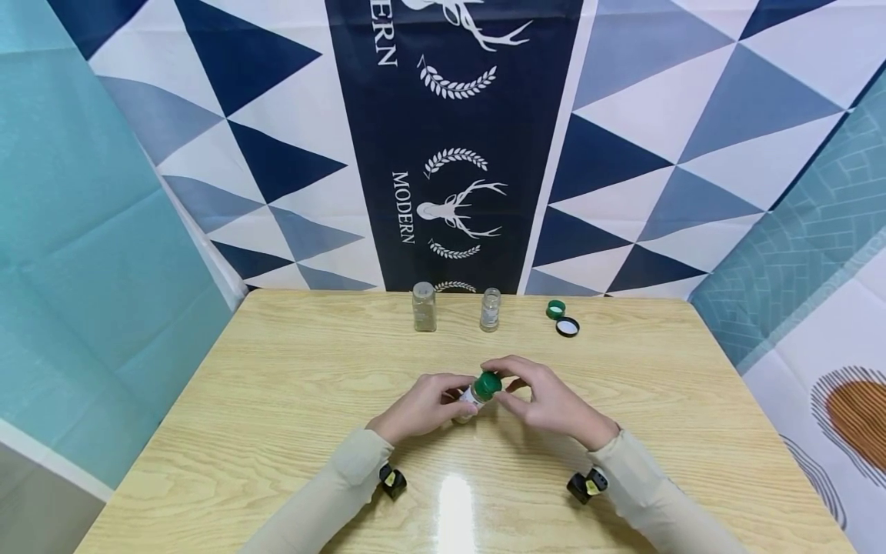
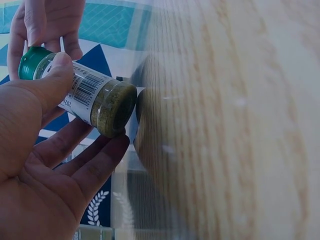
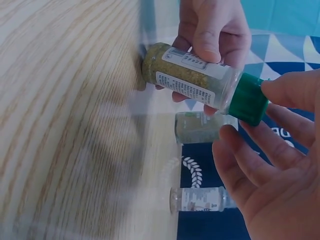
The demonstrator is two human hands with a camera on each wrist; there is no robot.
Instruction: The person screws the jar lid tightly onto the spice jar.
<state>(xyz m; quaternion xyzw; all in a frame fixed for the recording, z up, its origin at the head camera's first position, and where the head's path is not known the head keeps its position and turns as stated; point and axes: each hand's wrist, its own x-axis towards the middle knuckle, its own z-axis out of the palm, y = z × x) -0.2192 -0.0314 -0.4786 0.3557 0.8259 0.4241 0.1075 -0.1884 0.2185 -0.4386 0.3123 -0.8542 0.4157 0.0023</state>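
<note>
A spice jar [image 3: 187, 75] with a white printed label and greenish-brown powder inside is tilted low over the table. My left hand [image 1: 425, 408] grips its body, thumb on the label side and fingers around the far side. A green cap [image 3: 249, 99] sits on the jar's neck. My right hand [image 1: 550, 400] pinches this cap, with the thumb on one side and fingertips on the other. In the left wrist view the jar's base [image 2: 120, 107] points toward the table, and the barcode faces the camera.
Along the table's back edge stand a larger spice jar [image 1: 424, 308] and a small open glass jar [image 1: 490, 310]. To their right lie a loose green cap [image 1: 556, 309] and a black-rimmed lid [image 1: 567, 327]. A patterned cloth [image 1: 457, 123] hangs behind the wooden table [image 1: 291, 369].
</note>
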